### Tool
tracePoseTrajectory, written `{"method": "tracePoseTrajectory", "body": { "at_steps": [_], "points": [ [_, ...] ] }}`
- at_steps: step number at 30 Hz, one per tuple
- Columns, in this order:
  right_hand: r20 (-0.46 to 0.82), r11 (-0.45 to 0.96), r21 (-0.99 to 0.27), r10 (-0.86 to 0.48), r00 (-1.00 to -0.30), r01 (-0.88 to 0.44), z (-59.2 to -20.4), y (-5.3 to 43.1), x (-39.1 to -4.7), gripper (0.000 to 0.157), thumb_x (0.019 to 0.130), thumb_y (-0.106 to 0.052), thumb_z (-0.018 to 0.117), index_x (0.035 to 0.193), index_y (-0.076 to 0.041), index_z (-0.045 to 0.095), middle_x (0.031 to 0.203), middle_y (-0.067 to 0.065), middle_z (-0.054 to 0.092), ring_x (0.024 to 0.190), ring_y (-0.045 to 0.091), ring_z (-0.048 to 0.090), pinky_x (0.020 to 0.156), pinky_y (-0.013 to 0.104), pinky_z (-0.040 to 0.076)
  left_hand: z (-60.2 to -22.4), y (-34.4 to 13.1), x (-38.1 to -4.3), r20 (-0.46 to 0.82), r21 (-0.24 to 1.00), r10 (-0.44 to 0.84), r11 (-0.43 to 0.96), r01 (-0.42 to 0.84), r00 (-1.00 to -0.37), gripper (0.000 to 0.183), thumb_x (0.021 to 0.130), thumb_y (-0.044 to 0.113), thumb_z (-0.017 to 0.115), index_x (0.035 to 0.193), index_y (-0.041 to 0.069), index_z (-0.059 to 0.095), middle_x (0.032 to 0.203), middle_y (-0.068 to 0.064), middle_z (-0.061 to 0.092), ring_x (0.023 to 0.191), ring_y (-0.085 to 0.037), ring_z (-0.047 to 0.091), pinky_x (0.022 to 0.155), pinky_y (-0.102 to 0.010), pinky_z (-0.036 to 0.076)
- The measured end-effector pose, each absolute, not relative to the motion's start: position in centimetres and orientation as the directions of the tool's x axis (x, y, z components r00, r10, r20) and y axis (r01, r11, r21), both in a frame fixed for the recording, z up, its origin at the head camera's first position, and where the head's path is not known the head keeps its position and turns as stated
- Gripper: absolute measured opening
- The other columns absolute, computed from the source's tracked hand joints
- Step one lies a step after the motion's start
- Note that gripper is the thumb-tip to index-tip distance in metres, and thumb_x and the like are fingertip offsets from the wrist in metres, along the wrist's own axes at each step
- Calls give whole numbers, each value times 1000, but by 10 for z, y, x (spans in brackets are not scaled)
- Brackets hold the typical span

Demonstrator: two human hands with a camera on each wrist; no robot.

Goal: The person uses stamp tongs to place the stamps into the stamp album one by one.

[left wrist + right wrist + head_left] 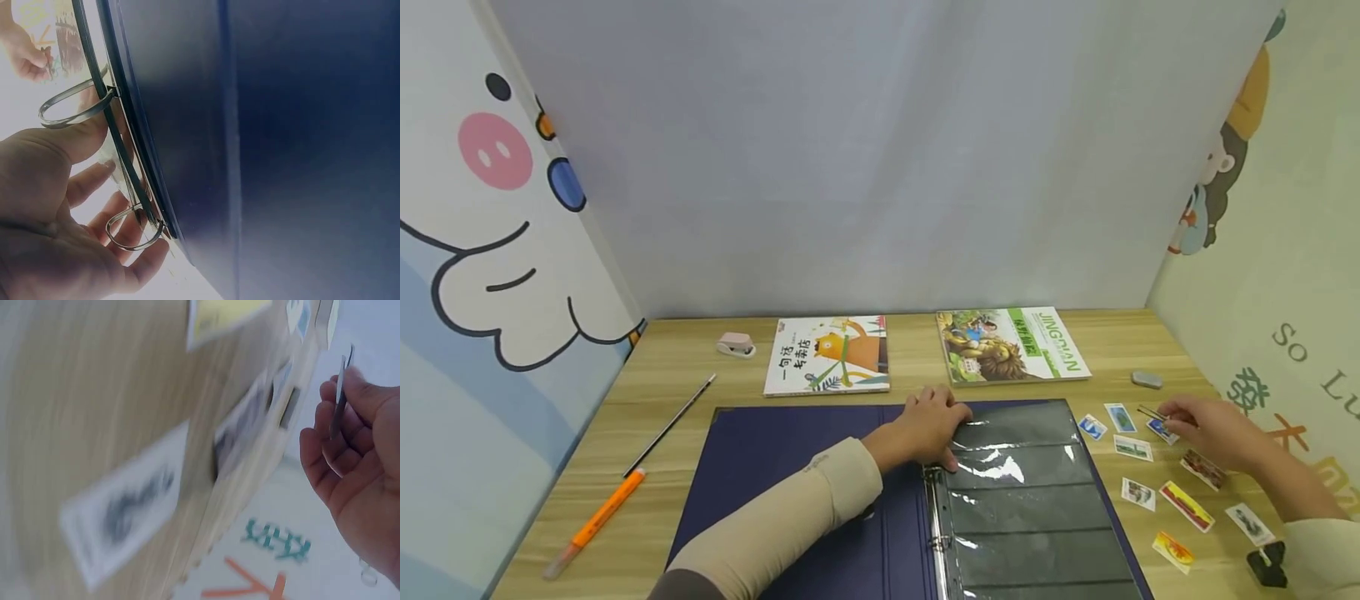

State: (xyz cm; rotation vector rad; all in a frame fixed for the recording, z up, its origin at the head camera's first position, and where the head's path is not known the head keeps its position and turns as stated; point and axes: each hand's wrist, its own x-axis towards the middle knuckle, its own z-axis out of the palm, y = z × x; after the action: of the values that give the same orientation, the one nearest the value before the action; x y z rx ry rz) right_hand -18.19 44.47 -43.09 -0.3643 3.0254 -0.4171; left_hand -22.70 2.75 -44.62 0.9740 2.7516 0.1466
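Observation:
A dark blue ring-binder stamp album (805,442) lies spread on the table, with a black pocket page (1026,506) on its right side. My left hand (927,427) rests over the page's upper inner corner, by the metal rings (75,112). Its fingers reach the album's top edge, loosely bent. To the right, my right hand (1213,429) pinches metal tweezers (339,403) between thumb and fingers. Their tips look apart and bare in the right wrist view. Just below the tweezers is a blue stamp (1162,430), partly covered by that hand.
Several loose stamps (1186,506) are scattered right of the album, near a small black object (1267,564) and a grey eraser-like block (1146,380). Two picture books (827,356) lie behind. At left are a pink-and-white stapler-like item (736,344), a dark pencil (670,425) and an orange marker (597,521).

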Motion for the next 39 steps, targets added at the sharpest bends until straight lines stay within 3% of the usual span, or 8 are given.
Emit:
{"method": "tracePoseTrajectory", "body": {
  "at_steps": [6,11,18,22,26,31,39],
  "points": [
    [-35,915,-287,-307,-951,-285,-433,421,-193,16,92,-15,61,104,-5,67,89,-4,67,76,-2,54,65,25,47,-446,29,-226,-186,157,625,780,605,-758,80,69,49,79,139,32,44,131,-1,45,113,-19,42,87,-38,37],
    [-55,898,-309,-346,-937,-314,-434,414,-201,10,93,-12,60,98,-7,67,83,-6,65,71,-3,51,63,25,45,-446,30,-226,-206,117,617,786,607,-760,85,69,53,78,143,30,43,136,1,44,117,-18,41,90,-40,37],
    [-92,911,-298,-325,-941,-285,-439,414,-206,11,92,-11,60,94,-9,70,84,-5,67,73,1,53,65,27,45,-445,33,-227,-201,124,620,784,608,-759,78,67,51,80,137,32,50,135,3,45,116,-17,40,89,-41,35],
    [-94,905,-298,-346,-933,-305,-438,414,-208,10,93,-12,59,90,-13,69,79,-9,63,69,-1,47,64,25,42,-444,35,-228,-208,128,611,791,598,-764,77,66,50,82,134,33,50,132,3,47,114,-17,41,89,-41,34],
    [-101,880,-327,-397,-912,-346,-438,412,-210,13,94,-12,57,85,-16,64,70,-11,53,63,-2,40,61,23,37,-443,36,-228,-216,131,592,805,578,-776,81,64,48,84,134,29,50,128,0,50,115,-18,42,89,-40,34],
    [-120,874,-348,-399,-909,-338,-437,411,-211,12,94,-10,57,85,-15,65,71,-11,54,64,-3,41,62,22,38,-443,36,-228,-217,139,590,807,573,-778,83,64,48,85,135,25,49,129,-2,49,115,-20,42,88,-40,33],
    [-39,861,-334,-419,-907,-383,-432,408,-216,11,95,-9,56,90,-10,66,73,-8,58,64,-3,42,60,23,40,-444,30,-230,-214,181,594,804,566,-776,84,65,52,82,138,33,44,128,-1,48,115,-21,42,92,-42,35]
  ]
}}
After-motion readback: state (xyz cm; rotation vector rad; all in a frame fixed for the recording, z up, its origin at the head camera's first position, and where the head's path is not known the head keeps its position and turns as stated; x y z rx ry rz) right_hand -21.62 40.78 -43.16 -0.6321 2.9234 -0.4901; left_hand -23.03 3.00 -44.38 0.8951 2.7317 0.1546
